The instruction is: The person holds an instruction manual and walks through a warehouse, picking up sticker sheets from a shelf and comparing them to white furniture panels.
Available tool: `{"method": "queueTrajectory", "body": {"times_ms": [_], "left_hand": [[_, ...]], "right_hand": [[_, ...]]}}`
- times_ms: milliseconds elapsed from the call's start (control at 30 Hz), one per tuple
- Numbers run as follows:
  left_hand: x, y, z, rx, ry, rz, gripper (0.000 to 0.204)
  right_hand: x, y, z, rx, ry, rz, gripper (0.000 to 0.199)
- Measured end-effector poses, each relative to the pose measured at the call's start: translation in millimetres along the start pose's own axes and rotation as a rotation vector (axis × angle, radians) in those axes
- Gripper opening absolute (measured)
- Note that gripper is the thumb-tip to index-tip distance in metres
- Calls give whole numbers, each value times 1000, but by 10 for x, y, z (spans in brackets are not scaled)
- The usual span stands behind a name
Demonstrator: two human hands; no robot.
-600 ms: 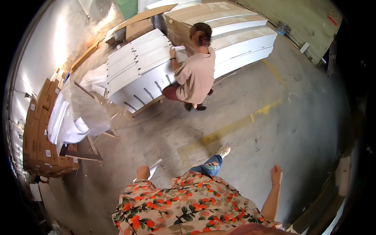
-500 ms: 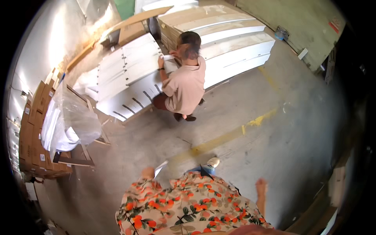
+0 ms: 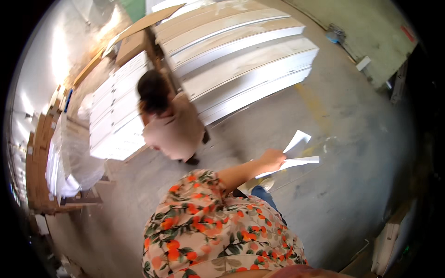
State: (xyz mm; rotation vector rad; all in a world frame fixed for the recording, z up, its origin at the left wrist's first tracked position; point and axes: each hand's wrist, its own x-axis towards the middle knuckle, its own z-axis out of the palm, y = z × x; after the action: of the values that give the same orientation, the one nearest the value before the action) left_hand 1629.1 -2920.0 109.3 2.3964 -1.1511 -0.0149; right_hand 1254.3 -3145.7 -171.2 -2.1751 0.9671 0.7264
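My left hand (image 3: 273,159) reaches forward from the sleeve of my floral shirt (image 3: 218,231) and is shut on a few white paper sheets (image 3: 300,161); one sheet sticks up and another points right. The sheets hang over the concrete floor, just ahead of my shoe (image 3: 264,184). My right hand is out of view. A co-worker in a beige shirt (image 3: 174,132) bends over a low stack of white panels (image 3: 113,118), a little to the left of my hand.
A tall stack of long white boards (image 3: 241,60) lies at the back. Plastic-wrapped white goods (image 3: 69,160) and flat cardboard (image 3: 36,162) stand at the left. A faded yellow line (image 3: 315,104) crosses the floor. White strips (image 3: 387,241) lean at the lower right.
The view has swung closer to the co-worker. My left hand with the paper has swung forward and to the right. My right hand has left the picture.
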Motion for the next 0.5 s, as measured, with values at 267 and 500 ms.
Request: {"method": "queueTrajectory", "body": {"times_ms": [267, 500], "left_hand": [[991, -130, -575, 11, 25, -204, 19], [2174, -831, -596, -5, 421, -456, 14]], "right_hand": [[1712, -1606, -1998, 8, 224, -267, 34], [2716, -3521, -4092, 311, 350, -582, 28]]}}
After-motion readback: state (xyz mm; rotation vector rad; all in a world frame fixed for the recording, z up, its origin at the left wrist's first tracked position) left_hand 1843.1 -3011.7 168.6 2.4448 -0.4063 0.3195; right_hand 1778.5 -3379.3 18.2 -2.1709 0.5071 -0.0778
